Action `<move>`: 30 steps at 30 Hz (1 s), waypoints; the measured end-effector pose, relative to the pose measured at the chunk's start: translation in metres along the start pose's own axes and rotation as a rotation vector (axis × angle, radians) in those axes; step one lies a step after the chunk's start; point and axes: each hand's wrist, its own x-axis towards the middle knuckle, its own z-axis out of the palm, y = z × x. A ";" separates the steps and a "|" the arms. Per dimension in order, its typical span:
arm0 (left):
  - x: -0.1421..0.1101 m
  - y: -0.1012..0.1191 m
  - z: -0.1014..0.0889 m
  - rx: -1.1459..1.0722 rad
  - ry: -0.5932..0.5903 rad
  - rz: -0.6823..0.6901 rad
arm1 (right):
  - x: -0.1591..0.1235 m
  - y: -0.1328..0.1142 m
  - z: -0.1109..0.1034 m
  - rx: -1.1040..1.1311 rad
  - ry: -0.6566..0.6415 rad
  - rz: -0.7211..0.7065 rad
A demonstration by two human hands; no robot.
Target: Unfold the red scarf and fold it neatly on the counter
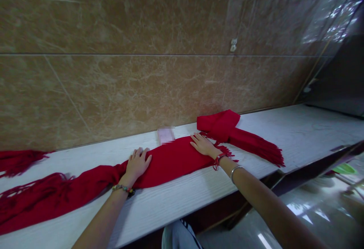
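A long red scarf (170, 161) with fringed ends lies along the white table in the head view. Between my hands it is spread flat and smooth; left of them it is bunched and wrinkled. My left hand (137, 165) rests on it with fingers apart, just where the wrinkled part meets the flat part. Near the fringe at the scarf's right end, my right hand (203, 145) lies flat on the cloth, fingers stretched out. Close beyond it sits a second red scarf (220, 125), folded across itself, its fringe pointing right.
The white table (287, 131) runs along a brown marbled wall (142, 89). Another fringed red cloth (19, 161) lies at the far left. A small blurred pale item (165, 135) is by the wall. A dark panel (338, 74) stands at the right end.
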 end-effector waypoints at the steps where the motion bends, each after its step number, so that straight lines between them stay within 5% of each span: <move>1: -0.001 0.000 -0.002 -0.002 0.029 0.022 | 0.000 0.000 -0.002 -0.011 -0.012 0.004; 5: -0.007 -0.006 -0.012 0.003 0.143 0.113 | 0.003 -0.009 -0.016 -0.033 -0.027 -0.003; 8: -0.010 -0.017 -0.023 -0.013 0.159 0.121 | 0.012 -0.039 -0.037 0.028 0.053 -0.090; 13: -0.010 -0.044 -0.034 -0.106 0.060 0.038 | 0.021 -0.129 -0.064 0.433 0.038 -0.571; 17: -0.010 -0.077 -0.033 -0.145 -0.004 -0.026 | 0.012 -0.178 -0.057 0.527 -0.054 -0.773; 22: -0.013 -0.110 -0.033 -0.229 -0.043 -0.039 | 0.005 -0.185 -0.044 0.601 -0.139 -0.838; 30: -0.039 -0.113 -0.053 -0.394 -0.116 0.001 | 0.005 -0.180 -0.038 0.638 -0.185 -0.849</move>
